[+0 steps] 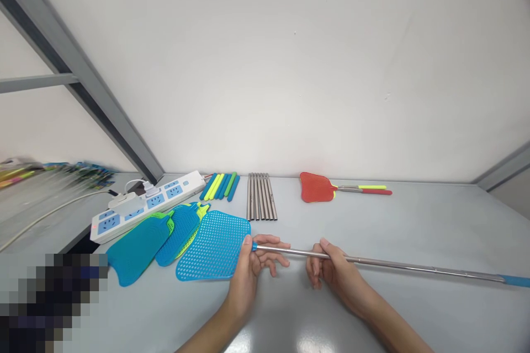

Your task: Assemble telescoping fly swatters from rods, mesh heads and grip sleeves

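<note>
A blue fly swatter with a perforated head and an extended telescopic metal rod lies across both my hands. My left hand holds it where the head meets the rod, thumb on top and the other fingers loosely spread beneath. Farther right along the rod, my right hand grips the metal between thumb and curled fingers. The swatter's blue handle reaches the right edge of the view. Left of the held head lie overlapping loose swatter heads in blue, teal and yellow-green.
A white power strip with plugs stands at the left. Along the wall lie coloured handle grips, several metal rods and a red fly swatter over a yellow one. Packaged items sit beyond the grey frame post.
</note>
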### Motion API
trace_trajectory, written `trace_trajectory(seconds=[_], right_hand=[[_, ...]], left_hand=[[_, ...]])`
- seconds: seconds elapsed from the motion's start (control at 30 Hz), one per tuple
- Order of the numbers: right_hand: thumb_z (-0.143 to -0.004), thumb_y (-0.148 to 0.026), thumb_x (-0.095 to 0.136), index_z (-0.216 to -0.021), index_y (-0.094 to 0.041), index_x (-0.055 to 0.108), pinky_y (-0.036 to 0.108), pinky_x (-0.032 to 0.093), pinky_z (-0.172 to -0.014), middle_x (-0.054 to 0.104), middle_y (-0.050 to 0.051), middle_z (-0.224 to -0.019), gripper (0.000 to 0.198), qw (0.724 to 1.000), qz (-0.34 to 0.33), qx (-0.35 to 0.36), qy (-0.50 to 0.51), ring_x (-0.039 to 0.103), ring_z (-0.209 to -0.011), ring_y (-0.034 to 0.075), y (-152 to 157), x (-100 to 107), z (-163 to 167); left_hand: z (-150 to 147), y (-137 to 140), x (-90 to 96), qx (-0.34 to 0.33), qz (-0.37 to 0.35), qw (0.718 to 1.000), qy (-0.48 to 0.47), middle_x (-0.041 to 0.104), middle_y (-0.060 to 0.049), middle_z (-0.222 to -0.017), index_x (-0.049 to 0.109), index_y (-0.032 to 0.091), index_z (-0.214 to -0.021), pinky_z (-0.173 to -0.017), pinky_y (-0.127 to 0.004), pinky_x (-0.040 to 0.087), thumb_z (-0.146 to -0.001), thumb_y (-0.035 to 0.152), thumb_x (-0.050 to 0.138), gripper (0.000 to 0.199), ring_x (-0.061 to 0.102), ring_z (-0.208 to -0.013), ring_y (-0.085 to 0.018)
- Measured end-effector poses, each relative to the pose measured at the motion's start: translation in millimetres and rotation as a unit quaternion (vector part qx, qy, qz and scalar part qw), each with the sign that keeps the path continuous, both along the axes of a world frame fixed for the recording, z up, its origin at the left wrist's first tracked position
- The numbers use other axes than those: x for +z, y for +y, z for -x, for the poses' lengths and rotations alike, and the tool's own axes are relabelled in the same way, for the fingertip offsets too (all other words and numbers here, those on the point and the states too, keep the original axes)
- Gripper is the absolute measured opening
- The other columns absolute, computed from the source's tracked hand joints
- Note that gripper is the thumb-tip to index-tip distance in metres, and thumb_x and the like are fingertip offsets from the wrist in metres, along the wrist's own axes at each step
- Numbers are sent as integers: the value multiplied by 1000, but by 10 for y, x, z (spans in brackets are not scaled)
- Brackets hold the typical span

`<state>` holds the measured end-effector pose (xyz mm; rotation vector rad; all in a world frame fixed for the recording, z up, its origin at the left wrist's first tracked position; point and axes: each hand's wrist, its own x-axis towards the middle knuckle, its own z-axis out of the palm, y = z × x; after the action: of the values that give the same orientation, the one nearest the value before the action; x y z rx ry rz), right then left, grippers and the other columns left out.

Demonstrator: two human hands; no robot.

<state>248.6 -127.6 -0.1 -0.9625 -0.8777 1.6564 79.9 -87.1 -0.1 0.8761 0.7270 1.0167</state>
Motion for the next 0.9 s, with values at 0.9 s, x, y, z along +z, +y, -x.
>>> trace_trajectory(seconds=[0.9], right_hand=[[-82,-47,26,-58,-14,51,25,32,-51,47,1,-53,49,999,14,-12,-40,43,-48,11,30,-61,-31]], left_hand=[[-28,-30,-40,-23,-6,998,51,63,-9,-63,53,11,-82,-51,-27,34,-83,43,20,46,55,-48,-16]])
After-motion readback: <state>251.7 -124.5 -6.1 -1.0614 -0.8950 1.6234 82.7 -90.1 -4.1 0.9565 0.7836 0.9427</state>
